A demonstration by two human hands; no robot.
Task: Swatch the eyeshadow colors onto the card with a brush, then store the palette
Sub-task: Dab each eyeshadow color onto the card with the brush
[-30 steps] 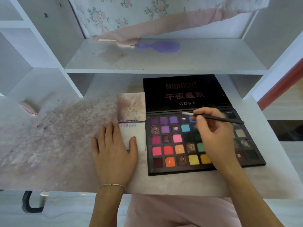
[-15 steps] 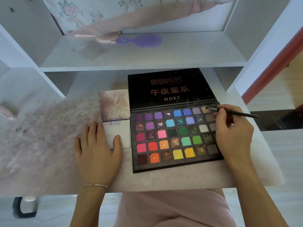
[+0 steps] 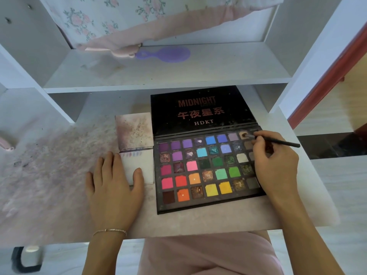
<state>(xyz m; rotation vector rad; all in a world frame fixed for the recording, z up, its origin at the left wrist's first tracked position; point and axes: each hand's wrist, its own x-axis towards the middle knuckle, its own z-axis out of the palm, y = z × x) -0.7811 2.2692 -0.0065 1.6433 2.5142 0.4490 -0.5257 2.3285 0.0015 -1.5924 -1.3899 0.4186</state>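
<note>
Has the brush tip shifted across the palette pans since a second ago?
Yes. The thin black brush moved rightward along the black eyeshadow palette's top row, from the blue pans to the beige pan.

A pale desk (image 3: 59, 205), stained with pinkish powder across its left half, is seen filling the middle of the frame. An open eyeshadow palette (image 3: 206, 206) is laid on it right of centre, with a card (image 3: 143, 167) just beside its left edge and a smudged card (image 3: 135, 131) above that. The left hand (image 3: 113, 187) is rested flat on the desk, its thumb laid on the card. On the shelf (image 3: 218, 70) above, a purple hairbrush (image 3: 166, 54) and pink cloth (image 3: 123, 50) are seen.
</note>
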